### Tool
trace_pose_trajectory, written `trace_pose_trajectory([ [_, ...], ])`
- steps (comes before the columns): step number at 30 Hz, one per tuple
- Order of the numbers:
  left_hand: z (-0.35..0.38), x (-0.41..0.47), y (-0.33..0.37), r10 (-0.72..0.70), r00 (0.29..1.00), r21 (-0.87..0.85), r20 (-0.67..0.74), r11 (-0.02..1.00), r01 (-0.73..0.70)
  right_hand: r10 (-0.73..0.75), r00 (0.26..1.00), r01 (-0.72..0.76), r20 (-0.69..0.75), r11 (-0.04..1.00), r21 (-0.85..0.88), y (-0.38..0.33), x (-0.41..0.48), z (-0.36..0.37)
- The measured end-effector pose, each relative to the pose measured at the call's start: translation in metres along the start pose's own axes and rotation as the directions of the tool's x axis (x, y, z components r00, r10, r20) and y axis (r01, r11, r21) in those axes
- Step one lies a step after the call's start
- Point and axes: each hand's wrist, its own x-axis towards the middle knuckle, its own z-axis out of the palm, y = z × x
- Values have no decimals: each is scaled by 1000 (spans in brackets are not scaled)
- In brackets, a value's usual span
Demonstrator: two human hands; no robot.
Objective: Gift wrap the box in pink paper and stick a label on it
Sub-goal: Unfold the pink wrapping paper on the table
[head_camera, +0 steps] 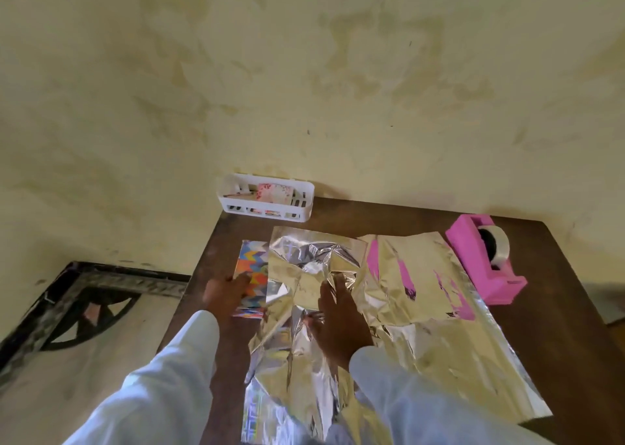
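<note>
The left grip (228,294) lies on the chevron-patterned box (252,258) near the left edge of the worktop (558,343), fingers laid fairly straight across its top. Behind it, against the wall, stands a white basket (236,204) with small printed pieces inside. The pink paper (422,275), silver side up and crumpled, drapes over the box's right part and spreads rightward; the right grip (338,312) presses it down, fingers spread. A pink tape dispenser (504,285) sits far right
</note>
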Motion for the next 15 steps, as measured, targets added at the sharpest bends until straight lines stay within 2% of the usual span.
trace_pose_trajectory([
  [2, -4, -2, 2, -25, 1000, -90, 16, 996, 26, 11, 1000, -11, -10, 1000, 21, 1, 1, 2],
  [4, -7, -4, 7, -54, 992, -202, 110, 976, 75, 23, 1000, -23, -15, 999, 31, 2, 1, 2],
  [8, -16, 18, 7, -36, 971, -220, 236, 971, 90, 32, 999, -31, -30, 999, 35, 2, 2, 2],
  [11, -27, 5, 28, 11, 991, -319, 132, 947, 32, 49, 997, -42, -65, 994, 104, 0, 4, 3],
  [13, -43, 4, 35, 12, 1000, -390, 9, 921, -8, 51, 988, -43, -145, 997, 60, -2, 0, 2],
  [15, -64, 5, 40, 21, 994, -444, -107, 894, -67, 97, 983, -91, -158, 995, 39, -4, -7, -1],
])
